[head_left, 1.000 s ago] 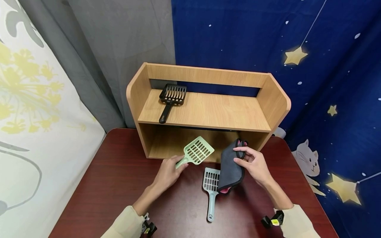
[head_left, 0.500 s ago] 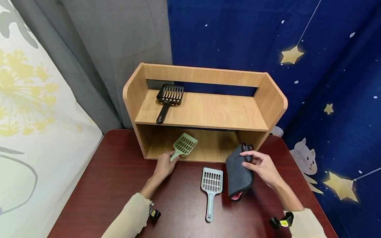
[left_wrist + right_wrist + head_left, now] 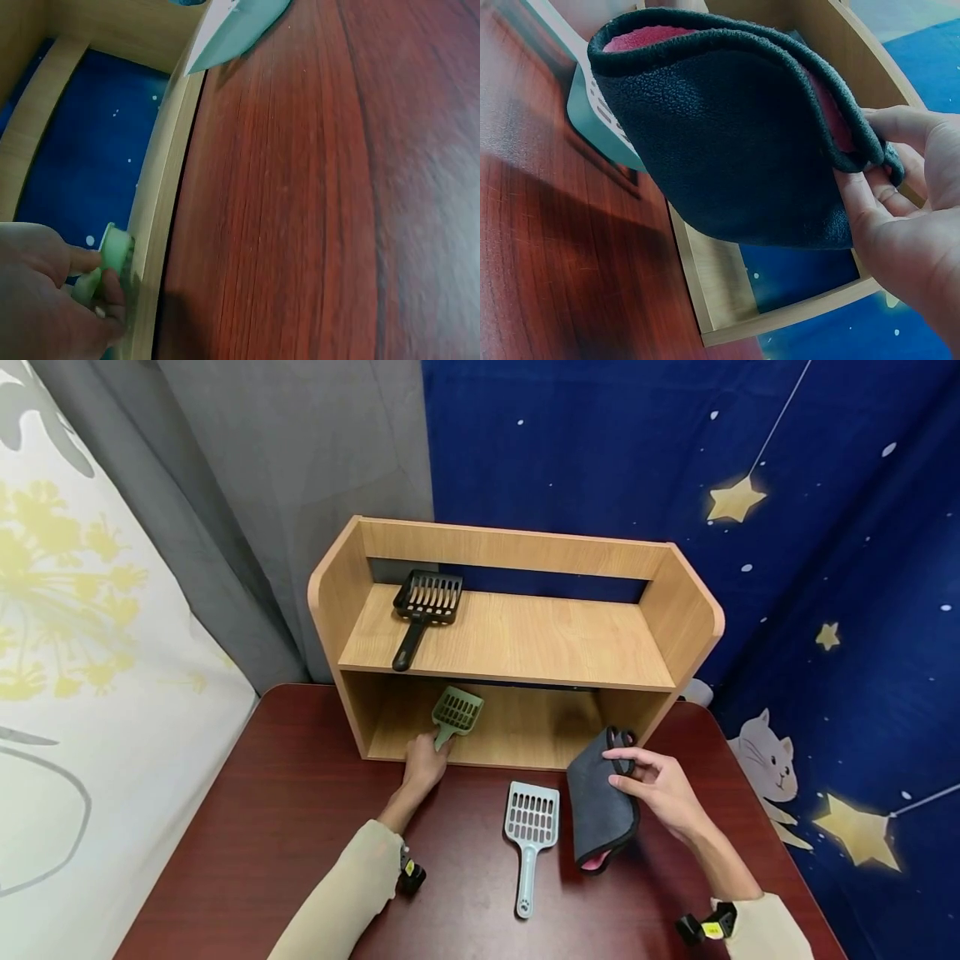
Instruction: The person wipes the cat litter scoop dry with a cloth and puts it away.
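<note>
My left hand [image 3: 424,763] grips the handle of a green litter scoop [image 3: 457,710], whose slotted head is inside the lower compartment of the wooden shelf [image 3: 510,677]. In the left wrist view the green scoop [image 3: 114,251] shows between thumb and fingers, close to the shelf's front edge. A folded dark grey cloth [image 3: 602,802] with black edging and a pink inside hangs from my right hand [image 3: 663,789], pinched at its upper corner. The right wrist view shows the cloth [image 3: 727,135] between thumb and fingers. A light blue litter scoop [image 3: 531,818] lies on the table between the hands.
A black litter scoop [image 3: 427,602] lies on the upper shelf board at the left. The shelf stands at the back of the dark red wooden table [image 3: 300,827]. Grey and blue curtains [image 3: 555,443] hang behind, with a white patterned one [image 3: 112,693] at the left.
My left hand has carried the green scoop leftward and forward into the lower compartment. The right hand has shifted the cloth slightly right, away from the light blue scoop.
</note>
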The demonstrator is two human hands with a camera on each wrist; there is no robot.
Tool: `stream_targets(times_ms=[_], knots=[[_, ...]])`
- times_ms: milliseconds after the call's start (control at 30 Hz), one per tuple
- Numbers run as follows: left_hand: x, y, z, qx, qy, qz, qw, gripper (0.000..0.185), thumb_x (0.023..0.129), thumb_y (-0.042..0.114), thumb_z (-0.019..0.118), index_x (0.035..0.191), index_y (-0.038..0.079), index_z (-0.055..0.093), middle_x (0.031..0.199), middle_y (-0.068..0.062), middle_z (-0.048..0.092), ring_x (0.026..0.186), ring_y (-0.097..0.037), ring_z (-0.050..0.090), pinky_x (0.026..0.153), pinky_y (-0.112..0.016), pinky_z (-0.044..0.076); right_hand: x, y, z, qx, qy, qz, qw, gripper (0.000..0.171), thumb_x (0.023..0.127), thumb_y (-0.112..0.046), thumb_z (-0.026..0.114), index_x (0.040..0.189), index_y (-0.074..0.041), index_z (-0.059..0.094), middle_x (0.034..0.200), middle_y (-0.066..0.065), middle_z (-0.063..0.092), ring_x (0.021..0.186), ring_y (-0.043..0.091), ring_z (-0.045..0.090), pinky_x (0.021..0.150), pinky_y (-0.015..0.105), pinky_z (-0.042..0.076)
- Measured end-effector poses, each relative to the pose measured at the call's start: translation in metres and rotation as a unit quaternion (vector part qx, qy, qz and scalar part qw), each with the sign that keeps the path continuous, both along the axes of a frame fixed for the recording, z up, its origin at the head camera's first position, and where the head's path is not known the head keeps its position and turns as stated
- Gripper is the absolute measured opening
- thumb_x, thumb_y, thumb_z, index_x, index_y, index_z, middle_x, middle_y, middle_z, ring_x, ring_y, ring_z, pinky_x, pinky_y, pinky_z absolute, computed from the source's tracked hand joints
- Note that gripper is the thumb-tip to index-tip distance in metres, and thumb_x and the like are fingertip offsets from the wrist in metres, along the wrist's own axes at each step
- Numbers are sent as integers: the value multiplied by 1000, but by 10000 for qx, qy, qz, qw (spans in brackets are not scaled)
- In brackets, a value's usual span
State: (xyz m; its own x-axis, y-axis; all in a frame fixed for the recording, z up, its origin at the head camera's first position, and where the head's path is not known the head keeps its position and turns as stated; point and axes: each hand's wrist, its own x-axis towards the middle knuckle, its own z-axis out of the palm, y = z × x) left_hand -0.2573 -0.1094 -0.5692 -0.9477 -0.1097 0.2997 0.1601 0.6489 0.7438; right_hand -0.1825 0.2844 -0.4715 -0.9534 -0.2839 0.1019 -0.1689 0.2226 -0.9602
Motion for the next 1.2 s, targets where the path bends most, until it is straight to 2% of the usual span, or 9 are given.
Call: stream_targets(times_ms=[233,300,467,533,600,767,833,1000,1200], knots=[[-28,10,-34,175,-180,154,9996,19,100,20,67,95,1,68,66,-9,52,60,-27,46,53,-45,35,2,-1,-3,-25,-24,4,10000,39,94,-1,77,131,9,67,117,9,69,88,16,73,74,33,62],[-34,11,-38,61,-158,157,9997,22,100,23,68,93,2,68,68,-10,57,62,-29,52,54,-47,40,2,-2,-4,-28,5,2,10000,39,94,0,77,131,9,68,116,8,70,88,16,73,74,32,62],[-26,21,-14,212,-306,105,9993,20,99,15,69,102,-3,77,91,-24,76,85,-45,72,72,-59,54,2,-6,-6,-59,36,48,10000,39,93,0,78,130,9,68,112,5,71,85,14,73,71,32,62],[-19,25,-3,347,-461,50,9983,19,98,10,69,106,-5,78,95,-24,77,92,-47,72,79,-60,55,3,-7,-6,-74,29,58,10000,39,93,1,78,129,9,68,112,5,72,84,14,73,71,32,62],[-16,27,-1,393,-543,17,9977,19,99,9,68,110,-5,78,92,-23,77,98,-48,70,88,-59,54,2,-7,-6,-69,26,65,10000,39,93,1,78,130,9,68,114,6,71,86,15,73,72,33,62],[-14,29,1,499,-524,-30,9974,27,99,11,71,119,-6,75,110,-29,75,119,-61,56,105,-65,43,1,-6,-3,-89,-24,32,10000,39,94,1,77,130,10,67,115,10,70,87,16,74,73,35,63],[-13,28,1,404,-411,-26,9983,36,98,14,72,125,-9,71,123,-33,70,124,-63,52,106,-68,39,1,-6,-1,-81,-43,45,9999,39,94,0,77,131,10,67,114,11,70,87,17,74,73,35,63],[-4,26,7,-145,183,115,9997,49,93,16,77,129,-13,65,127,-35,65,119,-57,56,105,-67,38,-1,-3,4,64,-11,117,9999,39,95,-1,77,131,8,67,113,16,70,85,18,74,72,35,63],[24,34,20,-454,704,-131,9964,61,91,19,81,140,-11,60,126,-29,63,114,-48,56,99,-60,45,-4,3,7,186,163,143,9996,38,95,0,77,131,6,68,120,10,68,86,15,72,73,31,61]])
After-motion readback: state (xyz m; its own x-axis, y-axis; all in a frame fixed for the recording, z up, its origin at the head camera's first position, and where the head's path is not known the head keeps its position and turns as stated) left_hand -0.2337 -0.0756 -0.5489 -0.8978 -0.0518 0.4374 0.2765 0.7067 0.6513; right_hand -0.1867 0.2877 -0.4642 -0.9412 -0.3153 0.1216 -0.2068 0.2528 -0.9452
